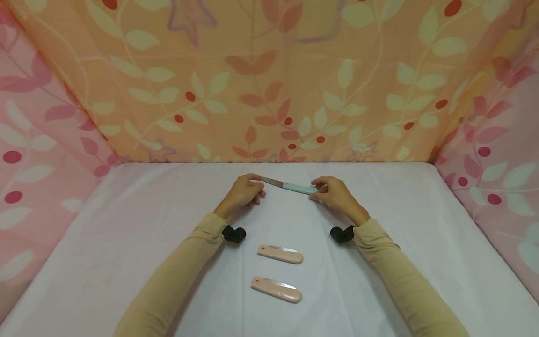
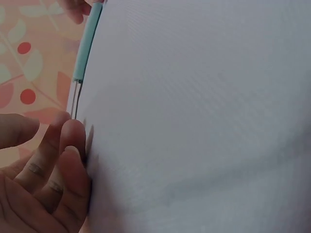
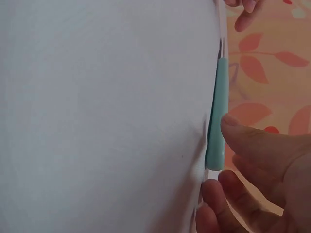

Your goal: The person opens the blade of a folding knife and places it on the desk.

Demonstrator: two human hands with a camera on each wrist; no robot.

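A small knife (image 1: 294,187) with a teal handle and an open steel blade is held level just above the white table (image 1: 126,224), at its far middle. My left hand (image 1: 258,185) pinches the blade tip; in the left wrist view the thin blade (image 2: 75,99) runs into my fingers (image 2: 68,141), with the teal handle (image 2: 87,43) beyond. My right hand (image 1: 317,189) pinches the handle's butt end. In the right wrist view my thumb (image 3: 243,136) presses on the teal handle (image 3: 217,111) and the other fingers curl beneath.
Two pink-handled folding knives, with only a strip of blade showing, lie between my forearms, one (image 1: 280,254) farther and one (image 1: 275,289) nearer. Leaf-patterned fabric walls (image 1: 269,84) close in the back and both sides of the table.
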